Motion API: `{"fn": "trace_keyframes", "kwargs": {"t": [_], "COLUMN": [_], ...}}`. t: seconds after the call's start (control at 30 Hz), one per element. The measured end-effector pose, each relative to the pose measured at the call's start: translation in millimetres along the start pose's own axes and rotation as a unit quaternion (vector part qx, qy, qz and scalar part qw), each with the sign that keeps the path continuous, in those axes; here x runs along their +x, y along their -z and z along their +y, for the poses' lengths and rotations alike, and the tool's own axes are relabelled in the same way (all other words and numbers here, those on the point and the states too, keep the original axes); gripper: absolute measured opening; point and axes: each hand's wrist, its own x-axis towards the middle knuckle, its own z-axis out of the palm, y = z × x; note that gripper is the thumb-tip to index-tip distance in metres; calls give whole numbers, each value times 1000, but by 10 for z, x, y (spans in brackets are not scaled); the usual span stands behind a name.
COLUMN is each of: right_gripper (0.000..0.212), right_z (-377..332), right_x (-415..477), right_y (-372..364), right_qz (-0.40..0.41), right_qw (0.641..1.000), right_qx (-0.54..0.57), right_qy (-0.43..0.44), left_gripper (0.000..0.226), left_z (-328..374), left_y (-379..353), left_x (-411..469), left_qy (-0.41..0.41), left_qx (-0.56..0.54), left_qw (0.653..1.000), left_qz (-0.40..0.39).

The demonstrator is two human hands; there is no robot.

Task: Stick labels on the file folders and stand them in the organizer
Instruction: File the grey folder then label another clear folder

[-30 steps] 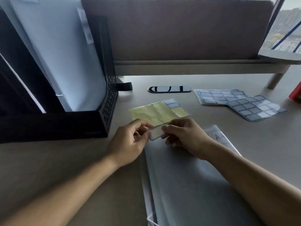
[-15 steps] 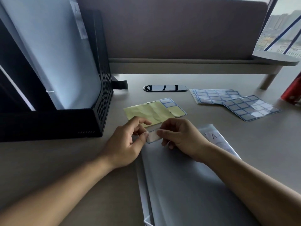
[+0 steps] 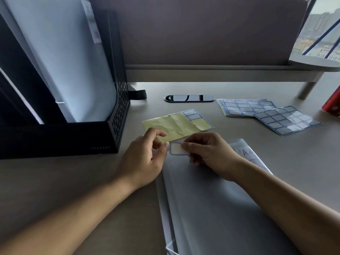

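My right hand (image 3: 211,153) pinches the right end of a blue-bordered label (image 3: 177,149) between thumb and fingertips, holding it over the far left corner of the translucent file folder (image 3: 211,208) that lies flat on the tabletop (image 3: 64,181); whether the label already touches the folder is hard to judge from this angle. My left hand (image 3: 145,159) sits just beside the label's left end, its grip loosely curled with fingers near, perhaps touching, that edge. Behind my hands lies the yellow backing sheet (image 3: 176,126), mostly stripped, with a few labels left at its right end. To the left stands the black organizer (image 3: 117,115), one folder (image 3: 64,57) leaning upright inside. Farther right rest two full label sheets (image 3: 266,115), overlapping, and an oval cable grommet (image 3: 189,98) beyond.
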Motion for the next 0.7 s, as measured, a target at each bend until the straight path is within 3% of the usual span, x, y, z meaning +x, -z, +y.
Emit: {"fn": "trace_keyframes", "kwargs": {"t": [0.17, 0.23, 0.43, 0.6, 0.7], "right_gripper": [21, 23, 19, 21, 20], "right_z": [-36, -45, -40, -71, -150], "right_x": [31, 31, 41, 31, 8], "right_y": [60, 66, 75, 83, 84], "right_qz": [16, 11, -5, 5, 25], "right_qw": [978, 971, 972, 968, 971], "right_qx": [194, 225, 226, 241, 230], "right_qy": [-70, -75, -73, -68, -54], "left_gripper": [36, 36, 25, 43, 48], "left_z": [-46, -51, 41, 67, 68], "left_y": [46, 65, 136, 204, 225], "left_x": [50, 54, 76, 109, 135], "left_qy": [70, 76, 93, 147, 170], "left_qx": [91, 89, -78, -281, -346], "left_qw": [993, 991, 989, 937, 910], "left_qz": [-38, -60, -79, -144, -154]}}
